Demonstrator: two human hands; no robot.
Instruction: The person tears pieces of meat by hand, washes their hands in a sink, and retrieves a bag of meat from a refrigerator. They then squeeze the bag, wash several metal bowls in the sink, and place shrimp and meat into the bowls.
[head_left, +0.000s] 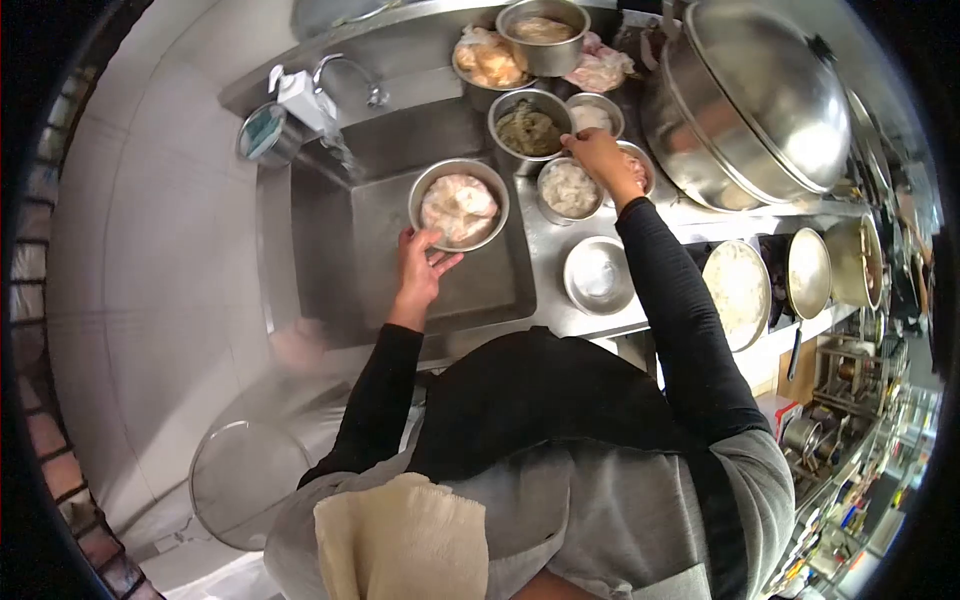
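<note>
My left hand holds the near rim of a round metal bowl over the sink; pale pinkish meat lies in the bowl. My right hand reaches over the counter to the rim of a metal pot that holds something dark greenish, its fingers pressed together there. Beside and below that hand are a bowl of whitish pieces, a bowl with white contents and a partly hidden bowl of pink meat. Nearer to me stands a shiny small bowl.
A faucet stands at the sink's back left, by a metal cup. Pots with bagged food stand at the back. A large domed steamer fills the right, with pans nearer me.
</note>
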